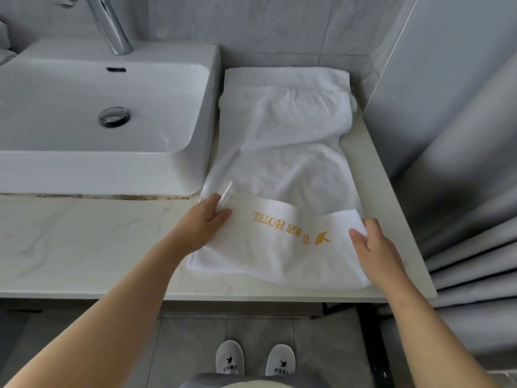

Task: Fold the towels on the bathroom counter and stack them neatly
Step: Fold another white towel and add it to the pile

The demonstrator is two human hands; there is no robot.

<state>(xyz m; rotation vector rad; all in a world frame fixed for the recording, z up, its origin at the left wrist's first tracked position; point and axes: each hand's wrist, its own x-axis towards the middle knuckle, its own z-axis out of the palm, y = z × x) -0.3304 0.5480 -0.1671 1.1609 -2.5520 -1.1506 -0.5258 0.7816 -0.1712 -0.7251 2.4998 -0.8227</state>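
A long white towel (pixel 282 169) lies stretched along the marble counter (pixel 84 242), right of the sink. Its near end, with gold hotel lettering, is folded back over itself toward the far end. My left hand (pixel 205 222) pinches the left corner of that folded flap between thumb and fingers. At the flap's right corner, my right hand (pixel 369 245) grips the edge. The towel's far end rests on a folded white towel (pixel 285 77) against the back wall.
A white rectangular sink (pixel 195 88) with a chrome tap (pixel 109 23) fills the left. A grey curtain (pixel 470 219) hangs at the right, past the counter's end. The counter's front edge runs just below the towel. Slippered feet stand on the tiled floor below.
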